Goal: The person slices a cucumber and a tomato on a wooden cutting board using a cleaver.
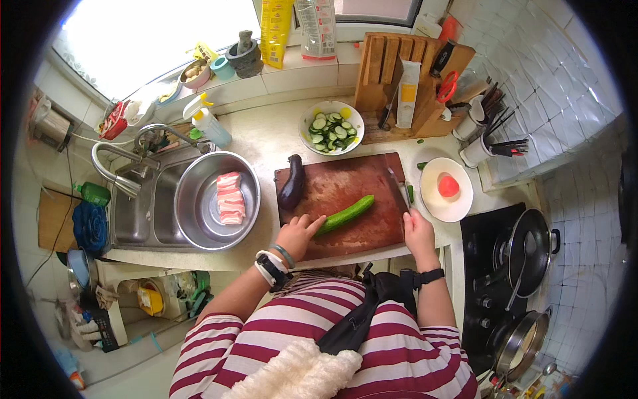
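Note:
A whole green cucumber [346,215] lies slantwise on the reddish-brown wooden cutting board [344,174]. My left hand [295,235] rests at its lower left end, fingers touching it. Near the board's right edge, my right hand [419,233] is closed on a kitchen knife [404,192], seen nearly edge-on; its handle is mostly hidden. A dark purple eggplant [292,183] lies at the board's upper left. Behind the board stands a white bowl [303,127] of sliced cucumber [331,130]. To the right of the board, a white bowl [429,192] holds a round red item [448,186].
Left of the board, a steel basin [187,219] with sliced raw pork belly [231,199] overlaps the double sink [130,219]. A wooden knife block [379,60] stands behind. At the right are a black stove [471,279], a frying pan [528,259] and a steel pot [513,344].

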`<action>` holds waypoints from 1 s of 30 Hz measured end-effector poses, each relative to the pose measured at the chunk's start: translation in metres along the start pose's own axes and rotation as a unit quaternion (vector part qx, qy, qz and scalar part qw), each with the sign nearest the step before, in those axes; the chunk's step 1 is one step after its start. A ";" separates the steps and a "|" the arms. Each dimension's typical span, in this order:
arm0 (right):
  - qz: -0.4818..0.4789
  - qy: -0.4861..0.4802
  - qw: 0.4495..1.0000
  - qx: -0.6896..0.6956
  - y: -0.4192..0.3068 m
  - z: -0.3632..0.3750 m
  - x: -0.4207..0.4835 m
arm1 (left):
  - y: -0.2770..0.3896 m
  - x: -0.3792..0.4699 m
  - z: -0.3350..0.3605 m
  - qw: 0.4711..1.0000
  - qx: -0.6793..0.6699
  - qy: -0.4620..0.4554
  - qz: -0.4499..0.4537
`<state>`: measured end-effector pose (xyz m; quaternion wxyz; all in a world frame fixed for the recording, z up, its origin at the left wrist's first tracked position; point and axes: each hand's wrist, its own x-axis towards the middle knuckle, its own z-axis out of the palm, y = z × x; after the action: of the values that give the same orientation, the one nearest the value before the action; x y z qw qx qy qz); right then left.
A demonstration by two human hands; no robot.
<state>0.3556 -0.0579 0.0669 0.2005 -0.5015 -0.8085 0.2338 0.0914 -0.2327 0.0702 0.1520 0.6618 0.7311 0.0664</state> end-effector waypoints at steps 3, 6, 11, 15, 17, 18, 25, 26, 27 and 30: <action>-0.068 -0.047 0.997 -0.003 -0.012 -0.006 -0.003 | 0.003 0.003 0.006 0.999 0.020 0.012 0.030; -0.066 -0.107 0.987 -0.098 -0.021 0.003 -0.006 | 0.005 0.006 0.008 0.999 0.017 0.011 0.026; -0.053 -0.096 0.981 -0.158 -0.016 0.038 -0.008 | 0.014 0.030 -0.001 0.999 0.015 -0.049 0.016; 0.030 -0.027 0.993 -0.115 -0.007 0.042 -0.003 | 0.039 0.073 0.005 0.998 -0.065 -0.002 -0.015; 0.078 0.008 0.992 -0.100 -0.002 0.032 -0.004 | 0.041 0.087 0.013 0.999 -0.033 0.002 -0.012; 0.078 0.040 0.993 -0.073 -0.002 0.026 -0.006 | 0.041 0.091 0.010 0.999 -0.034 0.002 -0.010; 0.056 0.093 0.991 0.080 0.001 0.008 -0.021 | 0.033 0.072 -0.067 0.904 -0.396 0.160 -0.025; 0.059 0.096 0.989 0.095 -0.001 0.007 -0.024 | 0.024 0.068 -0.061 0.839 -0.519 0.157 -0.054; 0.059 0.098 0.988 0.099 0.001 0.010 -0.027 | 0.013 0.062 -0.052 0.781 -0.595 0.157 -0.109; 0.105 0.044 0.978 0.172 0.007 0.016 -0.031 | 0.009 0.049 -0.031 0.595 -0.783 0.070 -0.169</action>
<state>0.3641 -0.0858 0.0470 0.2938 -0.5516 -0.6890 0.3670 0.0863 -0.1798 0.0957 0.5684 0.1461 0.5056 0.6323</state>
